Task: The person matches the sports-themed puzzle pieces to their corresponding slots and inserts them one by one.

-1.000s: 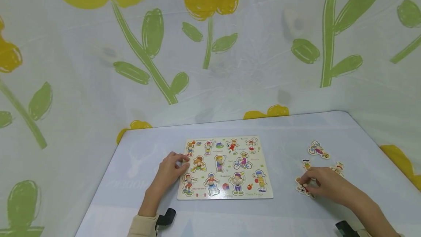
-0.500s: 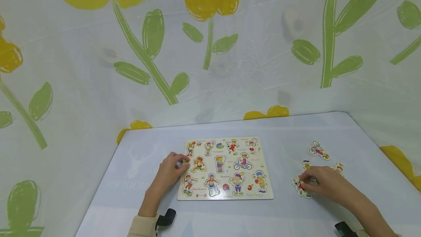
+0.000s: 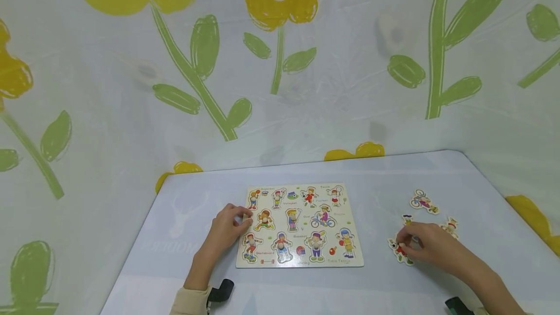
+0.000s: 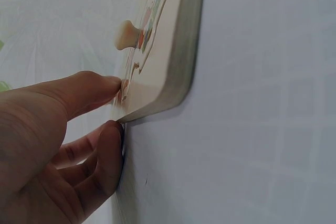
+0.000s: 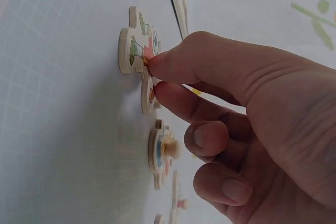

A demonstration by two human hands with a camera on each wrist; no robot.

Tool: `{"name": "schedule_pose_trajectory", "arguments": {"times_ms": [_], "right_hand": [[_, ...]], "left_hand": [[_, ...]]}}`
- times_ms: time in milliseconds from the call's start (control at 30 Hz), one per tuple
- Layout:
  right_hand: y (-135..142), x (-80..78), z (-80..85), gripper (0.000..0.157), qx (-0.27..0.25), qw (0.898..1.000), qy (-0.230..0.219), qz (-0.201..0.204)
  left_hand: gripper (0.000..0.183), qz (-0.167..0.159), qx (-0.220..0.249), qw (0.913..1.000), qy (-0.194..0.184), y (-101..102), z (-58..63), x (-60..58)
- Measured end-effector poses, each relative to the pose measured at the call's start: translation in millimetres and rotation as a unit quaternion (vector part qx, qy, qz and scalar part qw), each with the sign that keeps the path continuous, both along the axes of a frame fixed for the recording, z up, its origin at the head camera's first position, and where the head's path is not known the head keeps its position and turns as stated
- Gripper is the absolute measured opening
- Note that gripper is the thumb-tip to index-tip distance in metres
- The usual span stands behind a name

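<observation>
A wooden peg puzzle board [image 3: 302, 262] printed with children at sports lies mid-table. At its left edge my left hand [image 3: 228, 223] grips it; in the left wrist view the thumb [image 4: 100, 85] rests on the face, with curled fingers [image 4: 107, 153] against the side. To the right, my right hand [image 3: 430, 243] pinches a footballer puzzle piece [image 3: 399, 252] between thumb and index finger. That piece [image 5: 134, 51] stands close over the table in the right wrist view, its knob hidden by the fingertips. The other right fingers are curled in.
Beyond the right hand lie a cyclist puzzle piece [image 3: 423, 201], another piece [image 3: 450, 226] and a partly covered one [image 3: 407, 218]. Knobbed pieces [image 5: 157, 153] show beside the fingers in the right wrist view. A flower-printed curtain [image 3: 341, 86] hangs behind the table.
The footballer piece has shifted slightly left and turned under my right fingers, mostly in the first half second. My left hand stays at the board's edge.
</observation>
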State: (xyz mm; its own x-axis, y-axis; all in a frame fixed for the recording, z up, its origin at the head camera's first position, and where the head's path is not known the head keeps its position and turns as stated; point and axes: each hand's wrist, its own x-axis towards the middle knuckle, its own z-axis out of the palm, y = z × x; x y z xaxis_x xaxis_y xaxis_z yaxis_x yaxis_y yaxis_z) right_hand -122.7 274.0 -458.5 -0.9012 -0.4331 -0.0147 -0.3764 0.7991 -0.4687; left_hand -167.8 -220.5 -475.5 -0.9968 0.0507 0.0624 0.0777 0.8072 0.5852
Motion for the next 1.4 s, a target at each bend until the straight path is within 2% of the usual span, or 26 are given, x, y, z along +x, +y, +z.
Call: {"name": "schedule_pose_trajectory", "arguments": {"times_ms": [567,967,1400], "right_hand": [[-1.1,0.5,-2.2,0.016,-0.018,1.0,-0.004,0.004],[-3.5,-0.7,-2.8,0.018,-0.023,1.0,-0.011,0.001],[-2.9,-1.0,-3.0,0.021,-0.03,0.999,0.022,0.003]], "left_hand": [[0.017,0.004,-0.006,1.0,0.005,-2.5,-5.2,2.0],[0.018,0.011,-0.005,0.9999,-0.006,-2.5,-1.9,3.1],[0.019,0.011,0.003,0.9999,-0.009,0.4,-2.5,0.7]]}}
